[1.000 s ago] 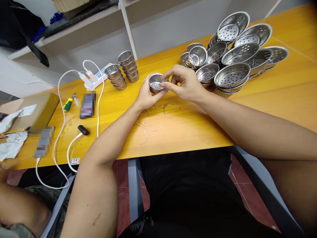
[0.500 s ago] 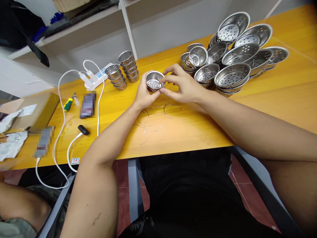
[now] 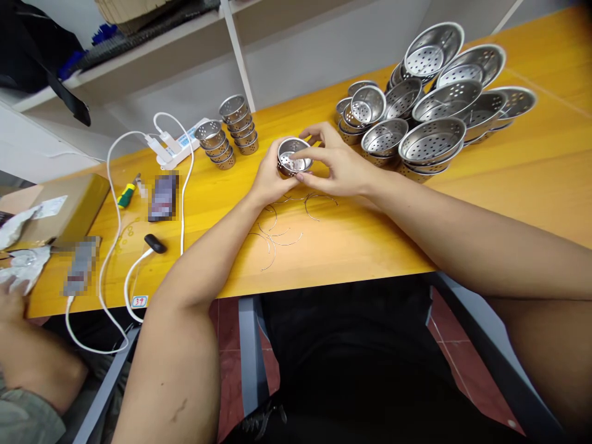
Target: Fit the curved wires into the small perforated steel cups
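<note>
A small perforated steel strainer cup (image 3: 293, 155) is held above the yellow table (image 3: 351, 240). My left hand (image 3: 267, 180) grips its left side with curled fingers. My right hand (image 3: 337, 163) closes over its right rim, thumb and fingers pinching at the edge; whether a wire is in them I cannot make out. Several thin bent wire handles (image 3: 282, 222) lie loose on the table just below my hands.
Two stacks of small strainer cups (image 3: 230, 131) stand at the back left. A heap of larger perforated bowls (image 3: 430, 117) fills the back right. A power strip with white cables (image 3: 172, 145), a screwdriver (image 3: 126, 192) and a cardboard box (image 3: 69, 203) lie left. Another person's hand (image 3: 12, 293) is at far left.
My hands turned the strainer cup and shifted it slightly right; my right fingers now wrap over its rim. The other person's hand came up at the far left table edge.
</note>
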Motion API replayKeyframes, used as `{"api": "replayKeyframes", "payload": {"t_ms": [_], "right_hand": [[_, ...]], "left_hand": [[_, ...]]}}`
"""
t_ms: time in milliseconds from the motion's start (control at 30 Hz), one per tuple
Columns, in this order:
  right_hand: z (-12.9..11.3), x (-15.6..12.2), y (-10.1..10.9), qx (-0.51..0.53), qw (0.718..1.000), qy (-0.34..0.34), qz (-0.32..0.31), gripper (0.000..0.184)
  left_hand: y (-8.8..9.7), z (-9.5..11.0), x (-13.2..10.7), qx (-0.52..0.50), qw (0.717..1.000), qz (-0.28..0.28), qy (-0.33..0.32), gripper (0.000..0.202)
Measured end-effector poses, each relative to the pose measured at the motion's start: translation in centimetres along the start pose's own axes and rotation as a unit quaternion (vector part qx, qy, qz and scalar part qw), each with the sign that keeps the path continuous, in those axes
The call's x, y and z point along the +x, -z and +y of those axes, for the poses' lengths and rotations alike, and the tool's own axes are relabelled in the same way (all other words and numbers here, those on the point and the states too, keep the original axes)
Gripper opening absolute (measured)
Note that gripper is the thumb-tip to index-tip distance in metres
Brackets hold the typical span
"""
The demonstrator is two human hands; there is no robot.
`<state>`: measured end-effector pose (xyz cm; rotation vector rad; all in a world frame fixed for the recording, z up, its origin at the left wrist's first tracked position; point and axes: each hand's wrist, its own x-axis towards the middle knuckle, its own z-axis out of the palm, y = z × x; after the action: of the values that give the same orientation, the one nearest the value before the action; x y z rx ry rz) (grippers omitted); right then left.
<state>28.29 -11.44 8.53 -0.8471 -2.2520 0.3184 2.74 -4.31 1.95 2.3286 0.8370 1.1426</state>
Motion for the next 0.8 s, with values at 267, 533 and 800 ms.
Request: {"api": "replayKeyframes", "payload": {"t_ms": [267,533,800], "right_hand": [[-0.9,0.9,1.6,-0.103,0.995,-0.008,0.002,0.033],[4.7,0.3,0.6,-0.152,0.985,-0.084,0.016,0.038],[6.3,-0.9,-1.1,-0.212,0.965,-0.156,0.001,0.036]], "left_hand": [[1.0,-0.4,0.5,0.036,0.999,0.014,-0.001,0.117],[0.9,-5.4,-0.5,0.043,0.989,0.043,0.136,0.132],[1.7,-4.5,-0.3,0.037,0.977,0.080,0.193,0.112]]}}
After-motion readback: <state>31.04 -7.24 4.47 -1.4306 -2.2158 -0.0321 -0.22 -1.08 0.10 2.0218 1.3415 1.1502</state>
